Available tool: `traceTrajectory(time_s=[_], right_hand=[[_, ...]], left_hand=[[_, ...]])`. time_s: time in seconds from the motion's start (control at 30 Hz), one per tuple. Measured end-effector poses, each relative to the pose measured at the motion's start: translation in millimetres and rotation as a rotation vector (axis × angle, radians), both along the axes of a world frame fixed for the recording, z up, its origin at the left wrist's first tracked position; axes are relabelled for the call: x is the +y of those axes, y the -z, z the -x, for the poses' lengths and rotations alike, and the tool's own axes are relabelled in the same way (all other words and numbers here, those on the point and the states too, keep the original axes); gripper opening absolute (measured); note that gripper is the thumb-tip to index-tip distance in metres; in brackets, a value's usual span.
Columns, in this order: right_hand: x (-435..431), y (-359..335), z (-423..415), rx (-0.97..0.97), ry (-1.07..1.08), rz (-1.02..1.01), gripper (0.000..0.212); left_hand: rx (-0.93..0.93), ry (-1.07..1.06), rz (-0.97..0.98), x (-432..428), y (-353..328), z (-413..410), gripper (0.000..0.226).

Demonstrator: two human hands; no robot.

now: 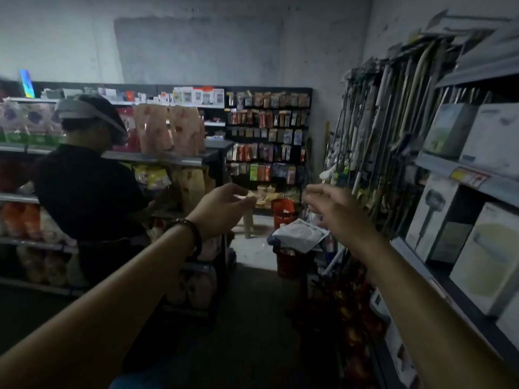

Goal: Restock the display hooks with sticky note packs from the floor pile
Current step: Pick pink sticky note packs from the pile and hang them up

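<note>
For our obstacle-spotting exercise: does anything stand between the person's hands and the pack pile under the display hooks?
Partly. A red basket topped by a white bag stands on the aisle's right, a second basket beside the pile. The middle floor looks open, though dim.

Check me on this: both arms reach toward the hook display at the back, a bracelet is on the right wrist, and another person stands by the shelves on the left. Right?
Not quite: the head view shows the bracelet on the left wrist, not the right. Both arms do reach toward the hook display, and another person stands by the shelves on the left.
</note>
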State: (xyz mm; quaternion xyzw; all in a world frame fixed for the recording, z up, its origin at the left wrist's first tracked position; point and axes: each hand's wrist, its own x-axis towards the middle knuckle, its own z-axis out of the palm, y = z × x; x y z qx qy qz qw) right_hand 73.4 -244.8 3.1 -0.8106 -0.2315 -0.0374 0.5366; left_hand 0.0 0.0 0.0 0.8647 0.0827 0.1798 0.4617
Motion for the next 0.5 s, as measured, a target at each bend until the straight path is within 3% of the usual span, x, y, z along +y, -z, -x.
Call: traceTrajectory(time_s=[0.07,0.17,0.33,0.5], right_hand=[[-1,7,-13,-0.044,0.002,0.07,0.061],[2,24,-29,-0.08,-0.033,0.183,0.045],[30,45,-82,-0.202,-0.013,0.423,0.061],[84,60,-156,-0.242,-0.008,0.534,0.066]], left_hand=[[0.03,-0.063,-0.204,-6,7,-5,0.039],[0.051,-0.08,-0.326,-7,24,-18,0.041],[0.074,-0.116,-0.484,20,40,-68,0.037],[0.107,-0.105,-0.614,76,64,-147,0.031]])
